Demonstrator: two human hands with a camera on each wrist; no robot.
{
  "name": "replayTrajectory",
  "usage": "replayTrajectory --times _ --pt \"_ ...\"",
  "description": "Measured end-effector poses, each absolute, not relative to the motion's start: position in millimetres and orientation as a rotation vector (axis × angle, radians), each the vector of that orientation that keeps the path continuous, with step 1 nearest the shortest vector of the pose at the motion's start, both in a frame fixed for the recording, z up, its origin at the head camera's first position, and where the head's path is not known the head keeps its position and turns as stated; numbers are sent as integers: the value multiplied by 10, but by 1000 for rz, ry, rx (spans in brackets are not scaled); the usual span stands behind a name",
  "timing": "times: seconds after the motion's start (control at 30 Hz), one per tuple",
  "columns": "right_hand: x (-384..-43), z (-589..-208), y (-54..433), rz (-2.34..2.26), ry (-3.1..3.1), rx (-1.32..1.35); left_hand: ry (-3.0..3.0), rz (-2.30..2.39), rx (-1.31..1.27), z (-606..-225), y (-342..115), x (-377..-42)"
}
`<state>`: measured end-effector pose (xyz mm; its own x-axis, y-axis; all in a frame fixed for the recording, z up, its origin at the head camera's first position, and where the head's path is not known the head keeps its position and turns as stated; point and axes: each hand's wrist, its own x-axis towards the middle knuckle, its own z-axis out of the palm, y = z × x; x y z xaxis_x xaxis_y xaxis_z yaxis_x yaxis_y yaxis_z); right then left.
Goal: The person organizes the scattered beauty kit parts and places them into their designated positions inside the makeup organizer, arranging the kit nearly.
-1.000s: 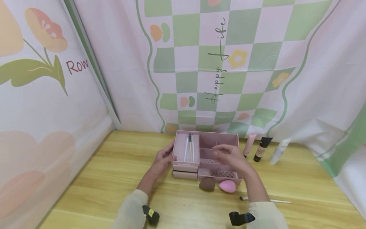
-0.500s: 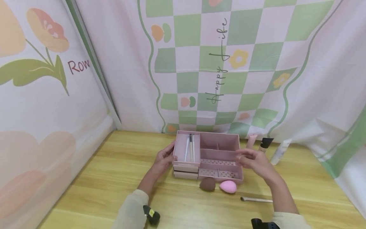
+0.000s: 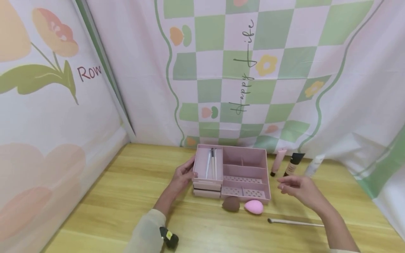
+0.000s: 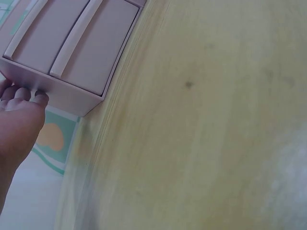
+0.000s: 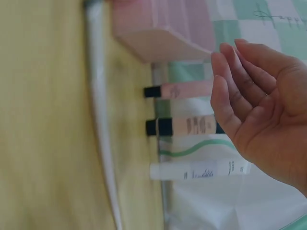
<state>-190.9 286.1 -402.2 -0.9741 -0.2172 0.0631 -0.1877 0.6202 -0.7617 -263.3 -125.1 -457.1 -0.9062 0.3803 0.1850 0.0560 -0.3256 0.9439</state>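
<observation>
A pink makeup organizer [image 3: 246, 172] stands at the back of the table, with drawers [image 4: 91, 43] at its left side. My left hand [image 3: 182, 175] holds its left side, the thumb over the front corner of the top tray and bent fingers against the wall. Several slim makeup brushes [image 3: 212, 164] lie in that tray. My right hand [image 3: 300, 189] hovers right of the organizer, fingers loosely bent and nothing in them. Close behind it stand a pink tube [image 3: 278, 162], a beige black-capped tube [image 3: 293, 164] and a white tube [image 5: 199, 170].
A brown makeup sponge [image 3: 231, 204] and a pink makeup sponge [image 3: 254, 207] lie against the organizer's front. A single makeup brush [image 3: 294, 222] lies on the wooden table [image 3: 104, 211] at the front right. A patterned curtain [image 3: 209, 63] hangs behind.
My right hand has moved from over the organizer's compartments out to the right, near the tubes. The left hand keeps its hold on the organizer's side.
</observation>
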Motion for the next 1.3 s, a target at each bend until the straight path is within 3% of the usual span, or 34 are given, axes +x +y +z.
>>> replayTrajectory --times 0.47,0.93,1.3 --pt "-1770 -4305 3307 -1022 2692 -700 1681 2333 581 -4558 -1237 -2638" --pt "-1703 -4567 3375 -978 2584 -685 1675 2345 583 -4571 -1232 -2649" --pt "-1724 -4669 3397 -913 2697 -839 1681 2360 536 -4581 -1228 -2636"
